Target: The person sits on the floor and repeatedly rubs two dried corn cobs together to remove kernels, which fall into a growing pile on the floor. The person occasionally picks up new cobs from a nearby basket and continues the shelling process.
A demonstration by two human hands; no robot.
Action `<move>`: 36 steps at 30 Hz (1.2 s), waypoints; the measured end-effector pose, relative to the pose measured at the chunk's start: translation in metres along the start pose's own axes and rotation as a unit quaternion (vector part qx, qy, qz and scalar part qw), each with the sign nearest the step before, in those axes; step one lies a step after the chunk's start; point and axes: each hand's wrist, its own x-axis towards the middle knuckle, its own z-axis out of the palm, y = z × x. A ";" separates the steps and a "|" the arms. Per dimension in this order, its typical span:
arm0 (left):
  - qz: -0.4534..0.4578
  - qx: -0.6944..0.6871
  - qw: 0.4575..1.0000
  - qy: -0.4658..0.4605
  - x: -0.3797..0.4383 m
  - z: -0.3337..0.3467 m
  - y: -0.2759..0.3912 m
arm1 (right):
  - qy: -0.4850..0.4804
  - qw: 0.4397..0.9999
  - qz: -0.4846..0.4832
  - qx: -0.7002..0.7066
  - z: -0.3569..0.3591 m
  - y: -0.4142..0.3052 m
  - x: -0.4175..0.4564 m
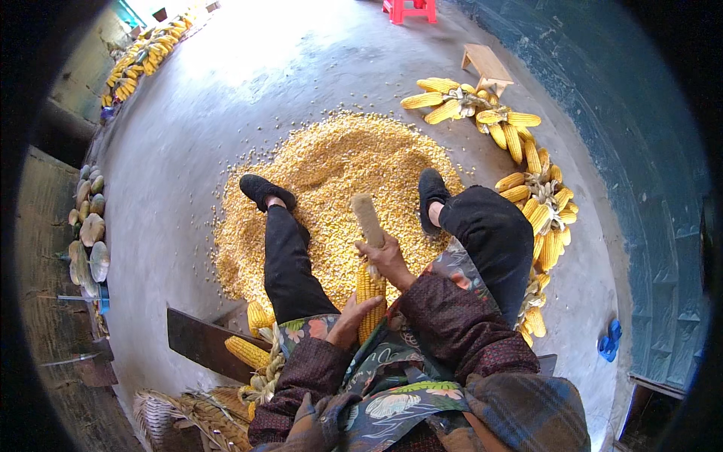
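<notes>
An ear of yellow corn [370, 299] stands upright against my lap, most of its kernels in place. My left hand [351, 323] grips its lower part from the left side. In my right hand [390, 257] is a bare corn cob [367, 219], pointing away from me, its lower end close to the corn's upper tip. My right fingers partly hide where the two come together. A large heap of loose corn kernels [339, 164] spreads on the floor below, around my feet.
Braided corn ears [536, 164] lie along the right, near a small wooden stool [488, 65]. Several pumpkins [90, 229] line the left wall. A dark wooden board [212, 344] and a woven basket [155, 421] sit at the lower left. A red plastic stool [409, 10] stands far ahead.
</notes>
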 end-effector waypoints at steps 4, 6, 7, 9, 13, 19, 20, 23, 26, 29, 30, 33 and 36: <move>0.038 -0.058 0.997 0.017 0.003 -0.007 -0.004 | 0.036 0.986 -0.122 -0.109 -0.011 -0.032 -0.005; 0.020 -0.084 0.996 0.010 0.009 -0.016 -0.004 | -0.029 0.983 -0.138 -0.118 -0.012 -0.047 -0.011; 0.010 -0.095 0.995 0.005 0.010 -0.017 -0.003 | -0.059 0.980 -0.146 -0.123 -0.013 -0.050 -0.013; 0.015 -0.123 0.992 -0.005 0.009 -0.016 -0.004 | -0.105 0.974 -0.102 -0.171 -0.014 -0.044 -0.012; -0.003 -0.202 0.978 -0.054 0.002 -0.018 -0.008 | -0.219 0.956 -0.139 -0.134 0.001 -0.033 -0.023; -0.044 -0.087 0.994 -0.045 0.003 -0.021 -0.010 | 0.013 0.979 0.013 -0.204 0.012 -0.010 -0.014; -0.010 0.057 0.997 -0.055 0.013 -0.014 -0.010 | 0.134 0.952 -0.041 -0.272 0.015 -0.002 -0.009; -0.075 0.033 0.996 -0.033 0.010 0.000 -0.004 | 0.063 0.979 0.072 -0.177 -0.002 0.021 0.001; -0.011 0.007 0.999 -0.037 0.006 -0.002 -0.002 | -0.027 0.956 0.208 0.204 -0.014 0.004 0.005; 0.006 -0.088 0.996 -0.004 0.006 -0.010 -0.002 | -0.086 0.966 0.196 0.146 -0.014 -0.018 -0.001; 0.019 -0.088 0.996 -0.003 0.013 -0.012 -0.004 | -0.099 0.976 0.172 0.086 -0.012 -0.008 -0.006; 0.091 0.008 0.996 0.017 0.020 -0.021 -0.014 | -0.109 0.987 -0.017 -0.118 0.013 -0.008 -0.025; 0.072 0.091 0.993 0.021 0.019 -0.014 -0.012 | 0.060 0.973 -0.059 -0.214 0.012 0.003 -0.015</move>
